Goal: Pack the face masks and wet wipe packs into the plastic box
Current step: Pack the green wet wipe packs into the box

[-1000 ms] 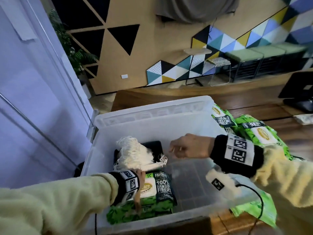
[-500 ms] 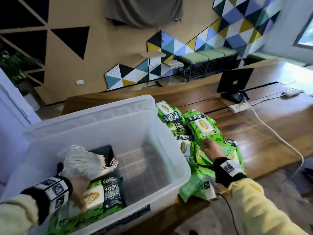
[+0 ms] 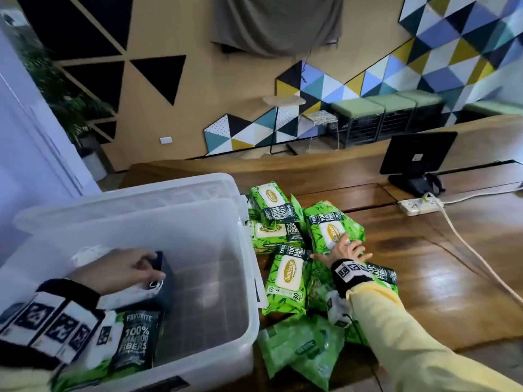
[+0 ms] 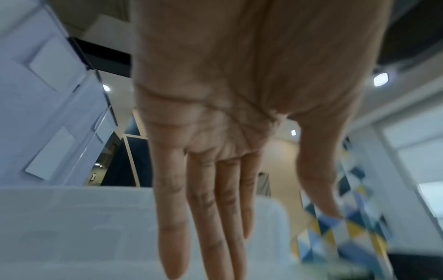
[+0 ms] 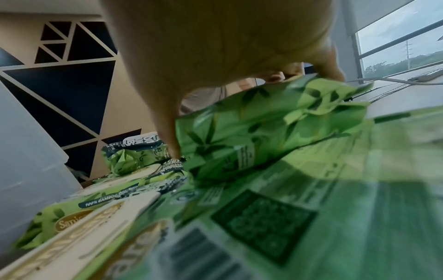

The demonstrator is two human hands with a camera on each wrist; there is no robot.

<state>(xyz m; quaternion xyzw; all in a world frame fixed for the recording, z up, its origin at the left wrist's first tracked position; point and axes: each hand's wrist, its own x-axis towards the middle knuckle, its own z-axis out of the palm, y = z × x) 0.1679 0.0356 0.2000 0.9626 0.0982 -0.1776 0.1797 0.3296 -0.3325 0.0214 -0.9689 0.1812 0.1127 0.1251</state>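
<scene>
A clear plastic box [image 3: 141, 213] stands on the left of the wooden table. In it lie a green wet wipe pack [image 3: 133, 343], white face masks [image 3: 124, 295] and black face masks [image 3: 165, 268]. My left hand [image 3: 152, 264] rests on the masks; in the left wrist view the left hand [image 4: 263, 240] has straight fingers and holds nothing, in front of the box wall [image 4: 72, 227]. To the right of the box lies a pile of several green packs. My right hand [image 3: 342, 250] grips one pack [image 3: 331, 224], and the right hand [image 5: 254, 113] has its thumb on one side and its fingers over the far edge.
A white power strip [image 3: 418, 206] and its cable [image 3: 467, 250] lie on the table [image 3: 438, 292] to the right of the pile. A black screen [image 3: 416, 157] stands behind them. A clear lid [image 3: 127, 190] sits behind the box.
My right hand left the box and moved right onto the pile, taking hold of a pack. My left hand shifted from the wipe pack in the box up onto the masks.
</scene>
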